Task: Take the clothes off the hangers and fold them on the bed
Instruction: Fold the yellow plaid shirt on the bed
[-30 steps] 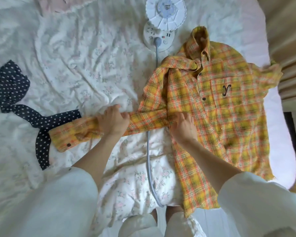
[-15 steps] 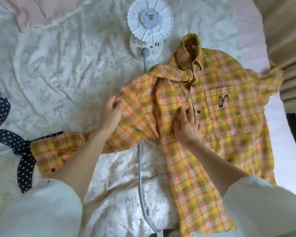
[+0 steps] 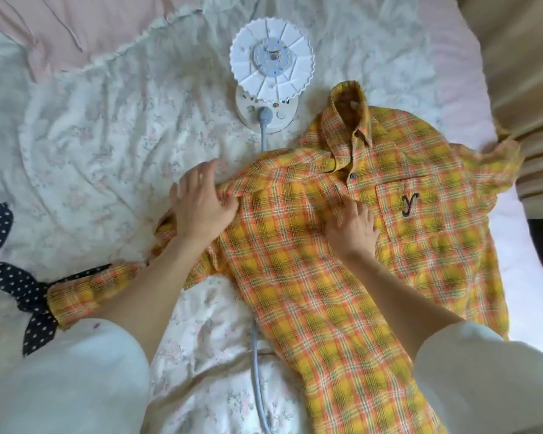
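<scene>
Plaid shirt (image 3: 342, 277) lies spread front-up on the bed (image 3: 107, 136) beneath both hands; the left hand (image 3: 198, 208) pinches its folded shoulder edge, the right hand (image 3: 353, 228) presses flat, fingers relaxed, beside the chest pocket (image 3: 411, 208).

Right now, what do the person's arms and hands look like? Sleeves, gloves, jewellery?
Both hands are bare: no gloves, rings or watch visible on the left hand or the right hand. Forearms are uncovered. Loose white fabric sleeves are pushed up toward the elbows, the left sleeve and the right sleeve. The left sleeve shows a small dark reddish mark near its cuff.
</scene>
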Available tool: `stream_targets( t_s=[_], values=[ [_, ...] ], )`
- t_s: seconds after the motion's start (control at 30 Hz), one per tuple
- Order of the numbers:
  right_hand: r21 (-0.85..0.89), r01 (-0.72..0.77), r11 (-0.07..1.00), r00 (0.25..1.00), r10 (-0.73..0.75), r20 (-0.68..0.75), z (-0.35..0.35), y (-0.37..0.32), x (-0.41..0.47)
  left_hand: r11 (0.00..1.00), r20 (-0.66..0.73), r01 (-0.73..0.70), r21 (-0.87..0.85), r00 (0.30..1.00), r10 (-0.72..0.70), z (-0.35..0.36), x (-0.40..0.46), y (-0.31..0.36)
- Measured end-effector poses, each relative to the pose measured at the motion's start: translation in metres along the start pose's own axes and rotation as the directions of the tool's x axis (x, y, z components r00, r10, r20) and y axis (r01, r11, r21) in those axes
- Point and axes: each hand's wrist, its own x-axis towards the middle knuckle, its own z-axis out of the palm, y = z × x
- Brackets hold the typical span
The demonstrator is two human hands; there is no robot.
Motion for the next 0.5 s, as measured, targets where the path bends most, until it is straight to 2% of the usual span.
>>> stream_targets(
  t_s=[0.1,0.2,0.23,0.3,0.33,0.4,0.47,0.5],
  values=[
    [0.32,0.03,0.947,0.998,-0.043,0.034,-0.014,-0.016,0.028,0.959,0.093,-0.26,0.116,0.964,0.25,0.006,0.023,0.034],
    [0.58,-0.112,0.807,0.992,0.053,0.118,-0.025,-0.033,0.057,0.895,0.171,-0.413,0.166,0.906,0.387,0.017,0.04,0.06],
    [0.649,-0.138,0.748,0.989,0.073,0.127,-0.029,-0.038,0.065,0.88,0.139,-0.45,0.155,0.892,0.431,0.021,0.043,0.066],
    [0.754,-0.089,0.651,0.994,0.005,0.113,-0.039,-0.05,0.077,0.893,-0.05,-0.449,0.031,0.891,0.45,0.023,0.051,0.072],
    [0.788,-0.054,0.613,0.993,-0.051,0.108,-0.044,-0.056,0.082,0.928,-0.107,-0.365,-0.078,0.928,0.356,0.02,0.054,0.075],
    [0.82,-0.044,0.571,0.986,-0.109,0.129,-0.052,-0.069,0.088,0.949,-0.07,-0.039,-0.312,0.997,0.017,0.012,0.064,0.077],
    [0.819,-0.041,0.573,0.981,-0.134,0.143,-0.056,-0.077,0.093,0.817,0.058,0.266,-0.512,0.959,-0.276,0.006,0.076,0.072],
    [0.818,-0.041,0.574,0.981,-0.135,0.143,-0.056,-0.079,0.095,0.76,0.116,0.341,-0.553,0.935,-0.336,0.002,0.081,0.07]
  ],
)
